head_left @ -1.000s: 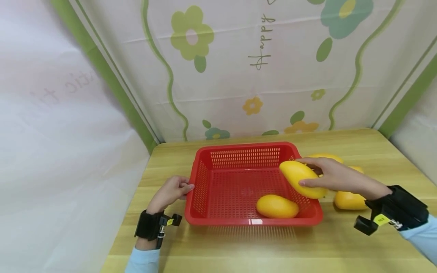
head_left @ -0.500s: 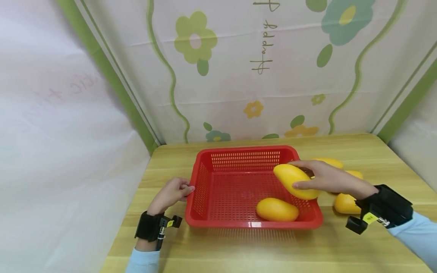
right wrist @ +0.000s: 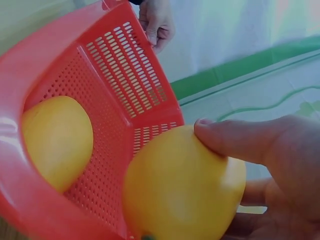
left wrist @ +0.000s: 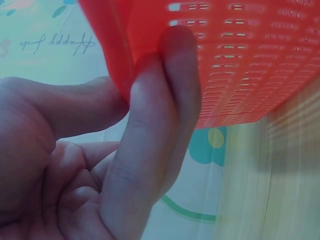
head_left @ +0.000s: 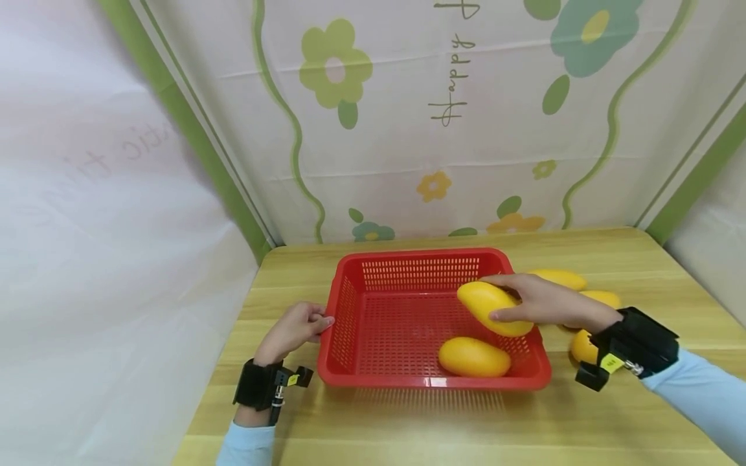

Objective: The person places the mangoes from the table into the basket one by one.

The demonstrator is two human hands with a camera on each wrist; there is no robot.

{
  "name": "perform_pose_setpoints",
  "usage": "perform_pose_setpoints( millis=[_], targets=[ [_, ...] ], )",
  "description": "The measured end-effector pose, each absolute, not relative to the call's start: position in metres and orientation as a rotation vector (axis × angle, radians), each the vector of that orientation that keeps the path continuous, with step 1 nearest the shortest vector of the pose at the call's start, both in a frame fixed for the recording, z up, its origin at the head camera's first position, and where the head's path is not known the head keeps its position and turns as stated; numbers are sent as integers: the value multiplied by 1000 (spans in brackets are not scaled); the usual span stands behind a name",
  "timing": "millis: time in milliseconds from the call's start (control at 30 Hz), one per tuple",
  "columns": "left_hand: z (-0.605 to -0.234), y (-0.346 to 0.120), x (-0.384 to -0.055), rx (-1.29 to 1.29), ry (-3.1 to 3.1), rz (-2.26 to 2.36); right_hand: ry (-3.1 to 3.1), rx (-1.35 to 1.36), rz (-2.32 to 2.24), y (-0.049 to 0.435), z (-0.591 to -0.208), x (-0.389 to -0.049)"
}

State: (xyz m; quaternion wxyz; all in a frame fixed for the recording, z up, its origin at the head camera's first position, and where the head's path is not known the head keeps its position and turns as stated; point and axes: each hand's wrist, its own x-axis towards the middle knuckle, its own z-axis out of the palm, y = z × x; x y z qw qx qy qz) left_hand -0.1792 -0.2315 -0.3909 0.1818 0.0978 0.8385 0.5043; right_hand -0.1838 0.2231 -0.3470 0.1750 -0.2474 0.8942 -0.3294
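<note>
A red plastic basket (head_left: 402,323) with slotted walls stands on the table, and one yellow mango (head_left: 474,357) lies inside at its near right. My left hand (head_left: 294,331) pinches the basket's left rim; in the left wrist view the thumb is on one side of the rim (left wrist: 112,55) and two fingers press the outer wall. My right hand (head_left: 539,299) holds a second mango (head_left: 486,307) over the basket's right part, thumb on the near side. In the right wrist view this held mango (right wrist: 182,187) hides part of the basket's floor.
Several more mangoes (head_left: 559,279) lie on the wooden table (head_left: 408,427) right of the basket, partly hidden by the right arm. A patterned cloth (head_left: 384,129) rises behind the table, and a white sheet (head_left: 116,259) hangs at the left.
My right hand has carried its mango leftward, farther in over the basket. The left hand keeps its grip on the rim, and the basket with its mango stays in place.
</note>
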Motion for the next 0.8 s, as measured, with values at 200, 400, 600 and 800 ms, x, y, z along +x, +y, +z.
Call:
perform_pose_setpoints(
  millis=[200, 400, 600, 800],
  targets=[
    [-391, -232, -180, 294, 2364, 1423, 2509, -690, -881, 211, -355, -190],
    [-392, -232, -180, 301, 2360, 1429, 2553, -758, -804, 203, -362, -196],
    [-392, -232, -180, 295, 2364, 1416, 2554, -732, -771, 197, -368, -200],
    [-394, -232, -182, 279, 2366, 1417, 2497, -691, -759, 191, -373, -205]
  ],
)
